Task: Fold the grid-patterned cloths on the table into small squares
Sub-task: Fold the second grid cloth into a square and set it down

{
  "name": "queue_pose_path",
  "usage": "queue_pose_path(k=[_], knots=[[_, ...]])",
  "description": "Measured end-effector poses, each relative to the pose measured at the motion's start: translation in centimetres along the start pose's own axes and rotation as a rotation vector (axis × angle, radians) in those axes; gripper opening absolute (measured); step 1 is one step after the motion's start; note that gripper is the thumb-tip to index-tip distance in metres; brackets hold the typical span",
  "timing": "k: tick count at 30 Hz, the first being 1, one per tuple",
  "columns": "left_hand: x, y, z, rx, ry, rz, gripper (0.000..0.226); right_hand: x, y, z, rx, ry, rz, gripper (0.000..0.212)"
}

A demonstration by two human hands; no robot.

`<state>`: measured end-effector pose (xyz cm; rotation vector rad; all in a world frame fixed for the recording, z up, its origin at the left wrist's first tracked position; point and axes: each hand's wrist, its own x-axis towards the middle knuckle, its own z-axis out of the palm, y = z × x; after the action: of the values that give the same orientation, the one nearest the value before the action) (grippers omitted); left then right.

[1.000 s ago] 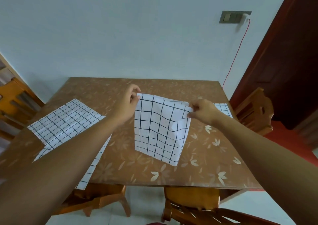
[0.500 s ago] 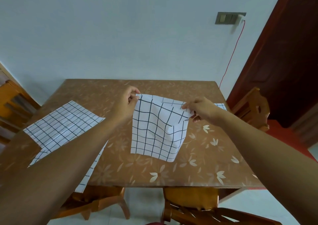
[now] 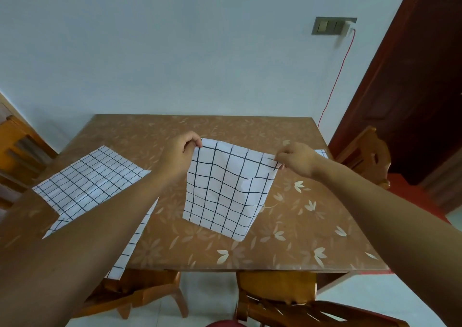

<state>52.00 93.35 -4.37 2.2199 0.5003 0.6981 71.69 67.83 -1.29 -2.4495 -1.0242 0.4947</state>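
A white cloth with a black grid (image 3: 222,189), folded into a hanging rectangle, is held up above the middle of the brown flowered table (image 3: 300,226). My left hand (image 3: 181,155) pinches its top left corner and my right hand (image 3: 297,159) pinches its top right corner. The cloth's lower edge hangs near the tabletop. A larger grid cloth (image 3: 90,184) lies spread flat on the table's left side, partly hidden under my left forearm, with one end drooping over the near edge. A small piece of another grid cloth (image 3: 321,153) shows behind my right hand.
Wooden chairs stand at the left (image 3: 17,151), at the right (image 3: 365,156) and tucked under the near edge (image 3: 277,291). A dark red door (image 3: 412,89) is at the right. A red cable (image 3: 337,76) runs down the wall from a switch plate.
Both hands stay pinched on the cloth's top corners. The right hand drew in towards the left, then moved back out, pulling the top edge taut. The view shifted slightly.
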Motion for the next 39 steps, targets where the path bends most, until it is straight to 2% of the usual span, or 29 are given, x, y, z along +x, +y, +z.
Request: queue_pose_path(k=[2, 5, 8, 10, 13, 15, 16, 18, 19, 21, 25, 32, 39], knots=[[0.0, 0.1, 0.0, -0.02, -0.006, -0.03, 0.032, -0.2, 0.2, -0.4, -0.013, 0.011, -0.026, 0.038], [0.1, 0.2, 0.2, -0.075, 0.001, -0.09, 0.034, -0.4, 0.3, -0.9, 0.019, 0.074, -0.062, 0.028], [0.3, -0.2, 0.3, -0.111, -0.021, -0.126, 0.023, -0.3, 0.8, -1.0, 0.06, 0.094, -0.076, 0.018], [0.3, -0.5, 0.2, -0.129, -0.039, -0.126, 0.019, -0.2, 1.1, -1.0, 0.265, 0.099, -0.042, 0.012], [0.3, -0.2, 0.4, -0.211, -0.03, -0.158, 0.029, -0.4, 1.4, -0.8, 0.731, 0.132, 0.028, 0.01], [0.4, -0.1, 0.5, -0.244, -0.035, -0.192, 0.035, -0.4, 1.3, -0.7, 0.862, 0.171, 0.032, 0.01], [0.4, -0.1, 0.6, -0.249, -0.046, -0.205, 0.032, -0.3, 1.3, -0.5, 0.891, 0.195, 0.032, 0.016], [0.5, 0.1, 0.7, -0.257, -0.068, -0.223, 0.024, -0.2, 1.5, -0.4, 0.887, 0.239, 0.035, 0.033], [0.5, 0.1, 0.7, -0.26, -0.073, -0.228, 0.022, -0.2, 1.6, -0.4, 0.868, 0.255, 0.038, 0.033], [0.5, 0.1, 0.8, -0.263, -0.079, -0.237, 0.021, -0.3, 1.8, -0.3, 0.824, 0.281, 0.037, 0.022], [0.5, 0.1, 0.9, -0.278, -0.097, -0.267, 0.021, -0.5, 1.8, -0.1, 0.748, 0.363, 0.016, 0.028], [0.4, 0.4, 0.7, -0.268, -0.125, -0.314, 0.015, -0.4, 0.4, 0.5, 0.562, 0.483, -0.03, 0.025], [0.2, 0.4, 0.3, -0.267, -0.145, -0.31, 0.015, -0.3, 0.3, 1.3, 0.667, 0.478, 0.026, 0.015]])
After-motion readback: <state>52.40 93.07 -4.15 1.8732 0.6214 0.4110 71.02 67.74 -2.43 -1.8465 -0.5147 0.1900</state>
